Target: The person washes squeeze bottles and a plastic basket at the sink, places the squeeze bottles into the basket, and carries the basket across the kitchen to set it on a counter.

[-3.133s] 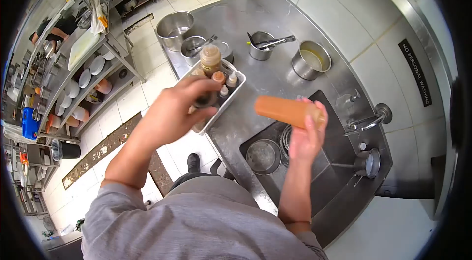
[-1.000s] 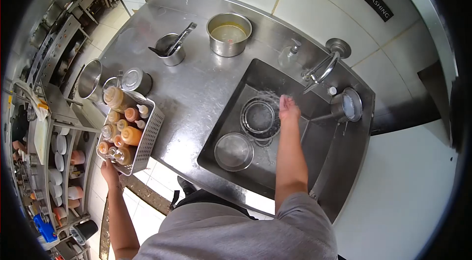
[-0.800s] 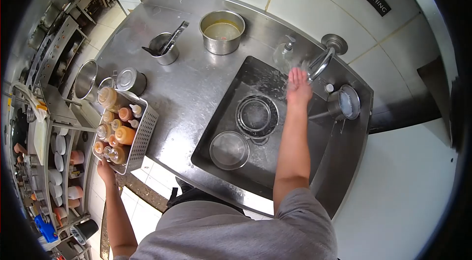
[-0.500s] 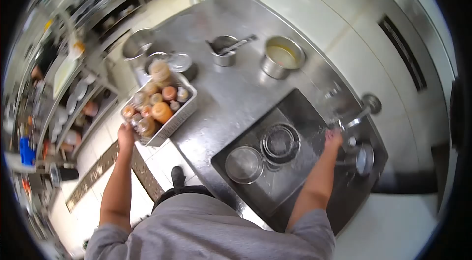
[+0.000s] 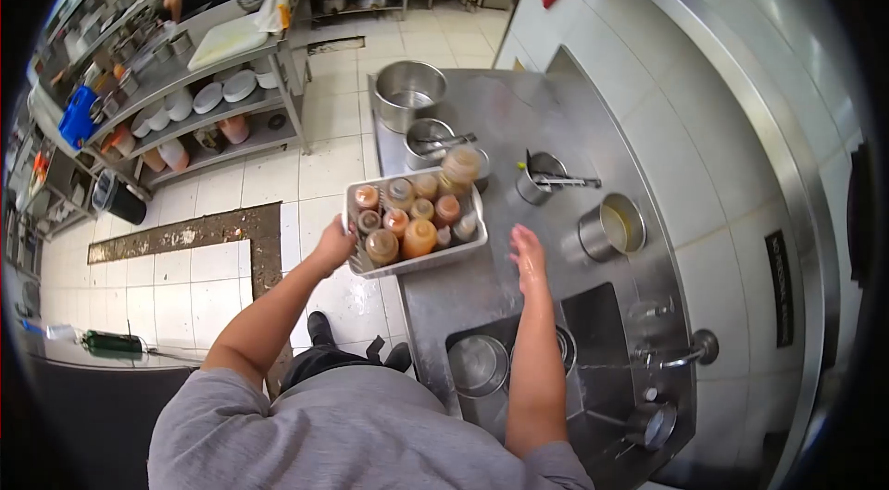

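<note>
My left hand (image 5: 337,246) grips the left end of a white plastic basket (image 5: 435,260). The basket is full of squeeze bottles (image 5: 419,236) with orange, brown and pale sauces. It sits at the left edge of the steel counter, partly overhanging the floor. My right hand (image 5: 528,258) is open and holds nothing, fingers stretched out, in the air just right of the basket. Below my right forearm lies the sink (image 5: 593,314) with a round metal pan (image 5: 479,366) in it. Another round vessel there is partly hidden by the forearm.
A large steel pot (image 5: 408,94) and a smaller pot (image 5: 429,142) stand behind the basket. Farther right are a steel container (image 5: 540,181) with utensils and a pot (image 5: 612,227) of yellowish liquid. Water comes from the wall faucet (image 5: 690,356). A person works behind the shelves (image 5: 222,115).
My right hand has left the faucet and moved toward the basket. Water now runs from the faucet as a thin stream. The view has swung left; my left hand stays on the basket.
</note>
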`<state>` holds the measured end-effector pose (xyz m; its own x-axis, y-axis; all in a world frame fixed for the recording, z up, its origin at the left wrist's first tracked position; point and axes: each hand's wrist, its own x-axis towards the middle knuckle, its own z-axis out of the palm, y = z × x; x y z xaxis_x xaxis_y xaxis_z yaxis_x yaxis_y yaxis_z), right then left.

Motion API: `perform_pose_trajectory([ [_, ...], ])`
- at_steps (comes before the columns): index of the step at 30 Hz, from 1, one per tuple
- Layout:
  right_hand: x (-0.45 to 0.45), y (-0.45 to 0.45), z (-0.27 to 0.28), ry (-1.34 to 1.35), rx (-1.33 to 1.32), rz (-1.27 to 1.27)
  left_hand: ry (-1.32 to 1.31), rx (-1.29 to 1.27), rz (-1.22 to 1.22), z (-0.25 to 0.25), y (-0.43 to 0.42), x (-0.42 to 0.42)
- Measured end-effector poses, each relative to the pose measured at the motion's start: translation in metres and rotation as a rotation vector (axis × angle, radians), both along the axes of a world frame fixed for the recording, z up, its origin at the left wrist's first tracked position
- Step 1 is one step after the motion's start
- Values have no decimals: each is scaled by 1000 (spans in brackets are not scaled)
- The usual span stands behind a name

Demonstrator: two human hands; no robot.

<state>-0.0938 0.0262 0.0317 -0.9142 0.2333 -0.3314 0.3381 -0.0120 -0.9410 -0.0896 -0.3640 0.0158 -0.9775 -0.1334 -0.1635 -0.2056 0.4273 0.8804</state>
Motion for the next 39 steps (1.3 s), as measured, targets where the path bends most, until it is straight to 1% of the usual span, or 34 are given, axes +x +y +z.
perform_pose_trajectory([
  [1, -11, -20, 6, 5, 14, 21, -59, -7, -6, 9, -1, 2],
  [2, -21, -39, 11, 22, -13, 161, -118, -11, -13, 17, -2, 4],
  [3, -33, -56, 14, 35, -41, 302, -98, 33, 27, 10, -4, 3],
  [4, -37, -68, -4, -97, -16, 270, -94, 54, -51, -15, -15, 1],
  [6, -27, -74, -13, -137, -107, 265, -104, 274, -102, 4, -21, 14],
  [8, -16, -71, -31, -147, -269, 167, 319, 355, -111, -19, -21, 11],
  [9, -9, -69, -39, -146, -250, 158, -22, 514, -74, 35, -22, 19],
  [10, 0, -68, -46, -97, -283, 146, -27, 533, -89, 40, -21, 13],
  [12, 28, -66, -48, -51, -300, 108, -1, 482, -281, 53, -16, 2],
  [13, 46, -68, -50, -14, -424, 7, -8, 551, -305, 64, -10, 1],
  [14, 64, -73, -50, 21, -549, -96, -103, 459, -466, 91, -6, -7],
  [15, 83, -81, -48, 132, -714, -92, 276, 251, -560, 83, 12, -15],
  [16, 99, -86, -44, 118, -710, -129, 283, 56, -844, 135, 16, -17],
  [17, 115, -90, -39, 150, -851, -276, 425, 133, -895, 155, 34, -14],
  [18, 133, -92, -33, 187, -985, -431, 462, 76, -1023, 177, 52, -11],
  [20, 161, -84, -9, 282, -933, -571, 558, 101, -1150, 214, 85, 1],
  [23, 203, -68, 36, 395, -785, -711, 605, 155, -1260, 253, 136, 20],
  [24, 212, -62, 49, 423, -744, -738, 601, 161, -1320, 263, 148, 25],
  [26, 230, -50, 70, 464, -673, -780, 652, 282, -1353, 267, 186, 43],
  [28, 245, -40, 84, 507, -678, -812, 655, 284, -1419, 280, 213, 57],
  [29, 250, -36, 96, 576, -833, -818, 660, 275, -1475, 287, 224, 63],
  [30, 257, -29, 98, 583, -839, -830, 657, 271, -1489, 292, 234, 69],
  [32, 274, -16, 97, 619, -955, -908, 662, 292, -1539, 298, 253, 81],
  [33, 282, -9, 92, 606, -880, -945, 681, 276, -1552, 300, 263, 87],
  [35, 307, 25, 58, 620, -901, -996, 673, 260, -1585, 302, 278, 94],
  [37, 329, 52, 34, 618, -914, -1069, 667, 238, -1604, 302, 291, 101],
  [39, 344, 65, 17, 577, -897, -1085, 664, 215, -1602, 299, 301, 108],
])
